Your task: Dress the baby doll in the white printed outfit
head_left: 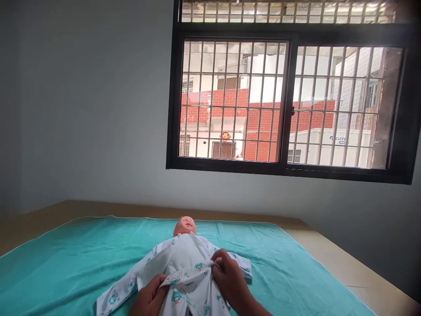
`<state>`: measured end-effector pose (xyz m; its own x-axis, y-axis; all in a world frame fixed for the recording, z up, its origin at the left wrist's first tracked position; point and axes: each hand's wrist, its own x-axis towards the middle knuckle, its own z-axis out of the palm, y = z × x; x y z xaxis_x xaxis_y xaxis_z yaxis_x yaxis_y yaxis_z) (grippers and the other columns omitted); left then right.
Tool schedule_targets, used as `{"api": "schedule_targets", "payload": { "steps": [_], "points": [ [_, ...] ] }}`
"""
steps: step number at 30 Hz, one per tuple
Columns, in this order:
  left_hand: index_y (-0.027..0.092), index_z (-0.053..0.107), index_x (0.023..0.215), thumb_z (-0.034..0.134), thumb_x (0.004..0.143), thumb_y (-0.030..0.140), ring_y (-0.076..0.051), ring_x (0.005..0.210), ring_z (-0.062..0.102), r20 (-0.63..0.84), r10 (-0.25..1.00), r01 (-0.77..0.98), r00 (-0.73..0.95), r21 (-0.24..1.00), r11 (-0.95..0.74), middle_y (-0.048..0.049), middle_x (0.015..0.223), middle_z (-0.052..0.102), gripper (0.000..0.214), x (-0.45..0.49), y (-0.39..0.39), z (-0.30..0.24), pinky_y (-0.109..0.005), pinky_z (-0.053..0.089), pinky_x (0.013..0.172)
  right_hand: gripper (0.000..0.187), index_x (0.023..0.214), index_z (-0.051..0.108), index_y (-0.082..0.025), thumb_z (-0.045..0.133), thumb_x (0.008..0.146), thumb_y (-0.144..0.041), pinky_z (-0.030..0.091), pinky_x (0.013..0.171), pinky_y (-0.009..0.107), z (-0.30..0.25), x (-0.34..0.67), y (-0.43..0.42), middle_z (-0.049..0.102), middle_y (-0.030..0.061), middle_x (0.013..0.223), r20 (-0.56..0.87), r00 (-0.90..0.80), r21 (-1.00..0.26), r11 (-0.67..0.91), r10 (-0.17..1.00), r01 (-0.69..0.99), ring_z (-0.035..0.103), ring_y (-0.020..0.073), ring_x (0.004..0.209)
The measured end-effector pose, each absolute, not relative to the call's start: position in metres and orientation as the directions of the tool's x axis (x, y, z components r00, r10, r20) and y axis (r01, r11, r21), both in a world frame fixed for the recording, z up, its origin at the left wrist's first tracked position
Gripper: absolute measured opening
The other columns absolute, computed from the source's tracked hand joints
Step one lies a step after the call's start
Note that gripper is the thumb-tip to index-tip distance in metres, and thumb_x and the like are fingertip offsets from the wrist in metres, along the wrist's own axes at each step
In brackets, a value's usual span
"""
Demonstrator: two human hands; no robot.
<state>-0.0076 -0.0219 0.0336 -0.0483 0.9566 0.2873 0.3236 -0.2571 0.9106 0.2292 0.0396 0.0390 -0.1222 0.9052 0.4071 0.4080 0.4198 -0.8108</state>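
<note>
A baby doll [186, 225] lies on its back, its head toward the wall. It wears a white long-sleeved top [123, 293] with a teal print, the sleeves spread to both sides. Over its lower body are white printed baby pants [194, 285] with a gathered waistband. My left hand [149, 296] pinches the left end of that waistband. At the right end, my right hand [226, 274] grips the band between thumb and fingers. The doll's legs are covered by the pants.
A teal cloth [82, 250] with a pale edge covers much of the wooden table [355, 274]. Behind the table is a grey wall [92, 109] with a dark-framed, barred window [286, 105].
</note>
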Motion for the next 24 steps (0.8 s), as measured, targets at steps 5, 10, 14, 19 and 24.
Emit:
{"api": "schedule_targets", "payload": {
  "steps": [5, 10, 14, 19, 24],
  "points": [
    [0.021, 0.066, 0.077, 0.047, 0.087, 0.055, -0.019, 0.069, 0.062, 0.365, 0.929, 0.473, -0.067, 0.831, -0.292, 0.0012, 0.068, 0.068, 0.04, -0.01, -0.008, 0.027, -0.024, 0.048, 0.066, 0.011, 0.073, 0.049, -0.02, 0.053, 0.075, -0.031, 0.031, 0.055, 0.024, 0.016, 0.223, 0.065, 0.043, -0.006, 0.057, 0.409, -0.08, -0.844, 0.41, 0.909, 0.346, 0.04, 0.0124, 0.057],
    [0.022, 0.062, 0.076, 0.054, 0.085, 0.051, -0.023, 0.092, 0.064, 0.53, 0.836, 0.472, -0.139, 0.778, -0.415, -0.0053, 0.095, 0.07, 0.031, -0.023, 0.008, -0.014, -0.03, 0.052, 0.085, 0.018, 0.079, 0.057, -0.02, 0.057, 0.08, -0.038, 0.041, 0.06, 0.026, -0.021, 0.223, 0.068, 0.057, -0.0001, 0.073, 0.416, -0.101, -0.863, 0.427, 0.904, 0.268, 0.049, 0.0147, 0.061],
    [0.022, 0.059, 0.112, 0.053, 0.084, 0.048, -0.027, 0.126, 0.054, 0.376, 0.914, 0.32, -0.15, 0.893, -0.315, -0.0107, 0.138, 0.056, 0.038, -0.025, 0.019, -0.032, -0.038, 0.046, 0.104, 0.024, 0.101, 0.066, -0.022, 0.061, 0.077, -0.024, 0.048, 0.093, 0.034, -0.017, 0.225, 0.067, 0.066, 0.0078, 0.114, 0.474, -0.15, -0.851, 0.495, 0.867, 0.175, 0.06, 0.0239, 0.107],
    [0.022, 0.055, 0.119, 0.042, 0.089, 0.045, -0.026, 0.131, 0.049, 0.331, 0.937, 0.417, -0.116, 0.872, -0.256, -0.0096, 0.138, 0.055, 0.039, -0.021, 0.012, -0.016, -0.042, 0.038, 0.11, 0.053, 0.127, 0.062, -0.026, 0.055, 0.076, -0.015, 0.034, 0.114, 0.041, -0.016, 0.226, 0.07, 0.051, 0.0051, 0.144, 0.41, -0.282, -0.877, 0.46, 0.867, 0.138, 0.043, 0.0228, 0.136],
    [0.024, 0.055, 0.094, 0.034, 0.092, 0.047, -0.026, 0.092, 0.065, 0.385, 0.922, 0.616, -0.032, 0.735, -0.285, -0.0068, 0.097, 0.07, 0.031, -0.025, 0.022, 0.02, -0.036, 0.048, 0.081, 0.049, 0.114, 0.068, -0.024, 0.048, 0.072, -0.011, 0.042, 0.104, 0.042, 0.003, 0.224, 0.079, 0.068, 0.0053, 0.121, 0.481, -0.252, -0.781, 0.541, 0.84, 0.313, 0.06, 0.0242, 0.115]
  ]
}}
